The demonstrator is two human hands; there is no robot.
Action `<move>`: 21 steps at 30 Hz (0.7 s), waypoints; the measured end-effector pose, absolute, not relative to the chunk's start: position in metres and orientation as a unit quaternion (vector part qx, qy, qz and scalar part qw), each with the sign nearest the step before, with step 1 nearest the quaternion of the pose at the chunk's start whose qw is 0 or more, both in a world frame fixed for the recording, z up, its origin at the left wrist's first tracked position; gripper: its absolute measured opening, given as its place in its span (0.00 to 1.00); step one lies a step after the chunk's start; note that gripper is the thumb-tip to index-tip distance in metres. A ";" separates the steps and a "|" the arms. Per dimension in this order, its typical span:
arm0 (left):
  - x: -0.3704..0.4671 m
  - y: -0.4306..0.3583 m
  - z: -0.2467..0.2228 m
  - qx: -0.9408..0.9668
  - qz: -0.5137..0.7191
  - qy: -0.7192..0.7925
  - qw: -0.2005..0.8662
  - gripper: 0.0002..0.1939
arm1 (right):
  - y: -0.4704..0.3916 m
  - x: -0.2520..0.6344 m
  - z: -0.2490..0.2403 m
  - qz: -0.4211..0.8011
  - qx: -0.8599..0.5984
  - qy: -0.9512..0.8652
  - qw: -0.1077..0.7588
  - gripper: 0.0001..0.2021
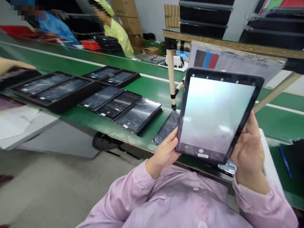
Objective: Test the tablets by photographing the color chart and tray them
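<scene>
A black-framed tablet (213, 114) is raised above the bench in front of my chest, tilted, with its lit screen facing me. The screen shows a pale, whitish-green picture with icons along the top and bottom edges. My left hand (167, 152) grips the tablet's lower left edge, thumb on the front. On the right edge, my right hand (249, 145) holds it, with most fingers hidden behind. Another tablet (166, 126) lies on the bench just beyond my left hand. Under the raised tablet, part of a shiny wrapped item (228, 167) shows.
Several film-covered tablets (139, 115) lie left on the green bench (152, 85), some in black trays (64, 106). A shelf post (171, 76) rises behind my tablet. A blue pen (285, 161) lies right. Co-workers (121, 33) sit across; another person's arm (14, 65) reaches in left.
</scene>
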State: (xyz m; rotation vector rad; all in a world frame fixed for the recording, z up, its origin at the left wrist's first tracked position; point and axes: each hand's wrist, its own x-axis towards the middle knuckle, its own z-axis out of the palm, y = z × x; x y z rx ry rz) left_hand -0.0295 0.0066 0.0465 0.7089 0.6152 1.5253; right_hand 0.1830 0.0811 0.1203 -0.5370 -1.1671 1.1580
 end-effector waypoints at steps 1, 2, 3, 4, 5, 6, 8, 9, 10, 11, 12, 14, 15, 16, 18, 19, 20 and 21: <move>-0.032 0.011 0.049 0.340 0.675 0.286 0.589 0.23 | 0.082 0.178 0.119 0.527 -0.228 -0.493 0.654 0.30; -0.033 0.015 0.050 0.370 0.690 0.307 0.542 0.21 | 0.085 0.172 0.117 0.545 -0.221 -0.469 0.658 0.29; -0.034 0.018 0.051 0.399 0.706 0.329 0.484 0.20 | 0.088 0.167 0.115 0.562 -0.216 -0.446 0.662 0.29; -0.034 0.021 0.052 0.429 0.717 0.352 0.422 0.20 | 0.092 0.163 0.113 0.575 -0.211 -0.427 0.666 0.29; -0.034 0.022 0.052 0.463 0.718 0.375 0.359 0.21 | 0.095 0.158 0.112 0.581 -0.207 -0.411 0.671 0.29; -0.033 0.022 0.052 0.502 0.707 0.400 0.297 0.24 | 0.099 0.155 0.111 0.583 -0.204 -0.403 0.675 0.28; -0.031 0.021 0.052 0.580 0.650 0.454 0.185 0.36 | 0.105 0.151 0.110 0.578 -0.203 -0.397 0.683 0.26; -0.029 0.020 0.053 0.609 0.615 0.482 0.138 0.44 | 0.107 0.150 0.110 0.575 -0.204 -0.398 0.685 0.25; -0.027 0.019 0.053 0.626 0.583 0.509 0.096 0.51 | 0.110 0.150 0.110 0.573 -0.206 -0.400 0.685 0.24; -0.026 0.018 0.053 0.635 0.557 0.532 0.062 0.57 | 0.112 0.150 0.109 0.570 -0.209 -0.401 0.686 0.24; -0.024 0.017 0.053 0.638 0.538 0.550 0.038 0.61 | 0.114 0.150 0.109 0.567 -0.211 -0.403 0.687 0.23; -0.022 0.016 0.051 0.642 0.513 0.569 0.014 0.65 | 0.117 0.150 0.107 0.567 -0.212 -0.406 0.685 0.23; -0.022 0.016 0.050 0.643 0.506 0.575 0.008 0.66 | 0.118 0.150 0.107 0.571 -0.208 -0.407 0.682 0.23; -0.021 0.016 0.049 0.643 0.500 0.581 0.003 0.67 | 0.119 0.149 0.106 0.578 -0.203 -0.407 0.678 0.24; -0.020 0.017 0.046 0.640 0.492 0.590 -0.008 0.69 | 0.119 0.148 0.106 0.589 -0.190 -0.405 0.673 0.24; -0.020 0.017 0.045 0.639 0.491 0.592 -0.014 0.69 | 0.119 0.147 0.107 0.592 -0.187 -0.405 0.671 0.24; -0.020 0.018 0.045 0.638 0.491 0.593 -0.020 0.70 | 0.118 0.147 0.107 0.595 -0.185 -0.405 0.669 0.24; -0.020 0.018 0.044 0.637 0.491 0.594 -0.025 0.69 | 0.118 0.147 0.107 0.598 -0.185 -0.404 0.667 0.24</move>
